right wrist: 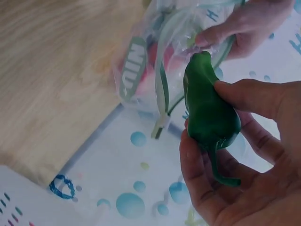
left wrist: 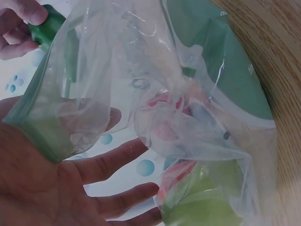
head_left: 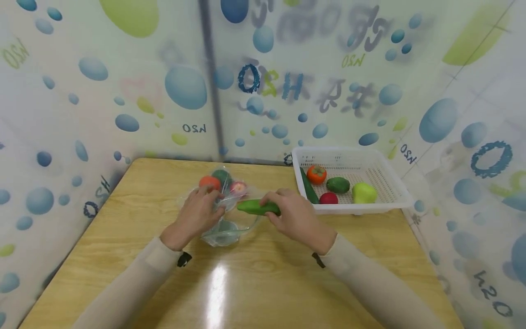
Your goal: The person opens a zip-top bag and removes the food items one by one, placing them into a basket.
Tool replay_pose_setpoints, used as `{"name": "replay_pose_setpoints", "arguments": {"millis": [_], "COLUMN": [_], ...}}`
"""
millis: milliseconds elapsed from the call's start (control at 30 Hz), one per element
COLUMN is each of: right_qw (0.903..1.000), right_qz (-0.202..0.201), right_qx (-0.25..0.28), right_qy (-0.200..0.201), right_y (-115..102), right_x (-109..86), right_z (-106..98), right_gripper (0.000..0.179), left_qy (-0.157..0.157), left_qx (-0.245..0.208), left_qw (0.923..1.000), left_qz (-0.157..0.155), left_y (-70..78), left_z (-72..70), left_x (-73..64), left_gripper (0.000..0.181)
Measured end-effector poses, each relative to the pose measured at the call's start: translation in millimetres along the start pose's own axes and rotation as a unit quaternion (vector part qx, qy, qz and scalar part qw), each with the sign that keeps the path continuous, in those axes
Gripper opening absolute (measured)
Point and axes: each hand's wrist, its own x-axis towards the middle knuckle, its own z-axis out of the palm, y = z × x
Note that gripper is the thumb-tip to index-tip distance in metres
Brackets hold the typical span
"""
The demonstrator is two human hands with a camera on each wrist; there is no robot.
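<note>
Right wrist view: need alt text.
A right hand holds a green pepper, stem toward the palm. Beyond it, a left hand touches a clear bag with reddish contents; a white basket shows lower left.

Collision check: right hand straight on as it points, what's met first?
Likely the clear plastic bag, met by the green pepper that the right hand holds; exact depth is unclear.

The bag (right wrist: 149,70) reads "NIU" — the wall (head_left: 263,114), "H2O".
</note>
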Motion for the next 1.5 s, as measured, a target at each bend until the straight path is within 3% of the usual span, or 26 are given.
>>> {"name": "replay_pose_setpoints", "arguments": {"millis": [500, 1167, 1500], "right_qw": [0.9992, 0.9948, 0.9818], "right_qz": [0.028, 0.095, 0.186], "right_qx": [0.006, -0.027, -0.034], "right_qy": [0.029, 0.024, -0.011], "right_y": [25, 82, 127], "right_x": [-0.2, -1.3, 1.3], "right_z": [-31, -54, -80], "right_gripper": [0.045, 0.042, 0.045], "left_qy": [0.009, 0.000, -0.004], "left_qx": [0.003, -0.004, -0.006], "left_qw": [0.9999, 1.0000, 1.0000], "left_qz": [0.011, 0.005, 0.002], "left_y": [0.2, -1.0, -3.1], "left_z": [0.2, -0.8, -0.3], "left_x": [-2.2, -5.3, -3.6], "left_gripper": [0.030, 0.029, 0.028]}}
